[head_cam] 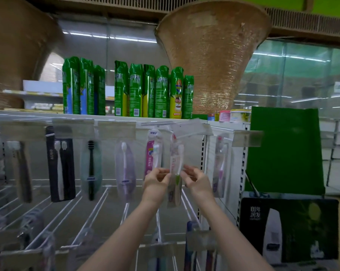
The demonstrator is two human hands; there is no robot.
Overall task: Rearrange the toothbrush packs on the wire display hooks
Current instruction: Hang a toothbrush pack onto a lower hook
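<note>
- Both hands up at the centre pack point(175, 169), hanging just right of middle under the top hook rail point(159, 123).
- Left hand point(157, 180) at the pack's nine o'clock, fingertips pinching its left edge; right hand point(196, 179) at three o'clock, fingers curled onto the right edge.
- Looks light and floppy: thin clear blister on card, likely to swing and twist on the hook, slick under fingertips.
- Best held by the card edges or up at twelve o'clock near the hang-hole, not on the soft bubble over the brush.
- Pink pack point(153, 153) just at ten o'clock of the held one, nearly touching; another pink brush pack point(220, 163) well off at three o'clock.
- Further toward nine o'clock: purple pack point(125, 169), black brush point(91, 169), dark twin pack point(60, 163) with "AURO"-like lettering, not sure.
- Green spray cans point(151, 90) at twelve o'clock on the shelf; print too small to read.
- Black box point(288, 229) at four o'clock reads "100年", with characters beneath it too blurred to make out.
</note>
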